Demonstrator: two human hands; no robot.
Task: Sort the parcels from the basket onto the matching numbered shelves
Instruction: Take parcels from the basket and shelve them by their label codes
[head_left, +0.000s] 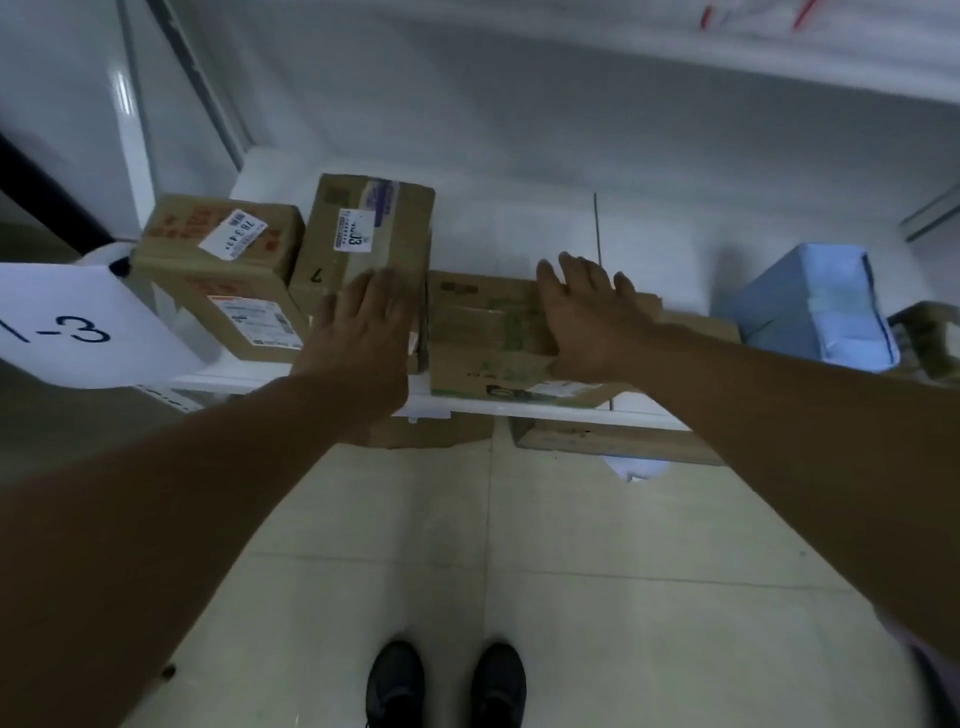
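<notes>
Three cardboard parcels stand on a white shelf (519, 408). A low flat parcel (483, 332) lies at the shelf's front edge. My right hand (592, 317) rests flat on top of it with straight fingers. My left hand (363, 332) presses with straight fingers against the front of a taller parcel (374, 228) that bears a white label. Left of that stands a third parcel (223, 270) with red print and labels. A white sign reading 1-3 (78, 327) hangs at the shelf's left end. The basket is out of view.
A light blue soft parcel (815, 301) lies on the shelf to the right, with another brown box (930, 332) at the frame edge. More cardboard (613, 441) sits on a lower shelf. Pale floor tiles (571, 571) and my two dark shoes (447, 680) are below.
</notes>
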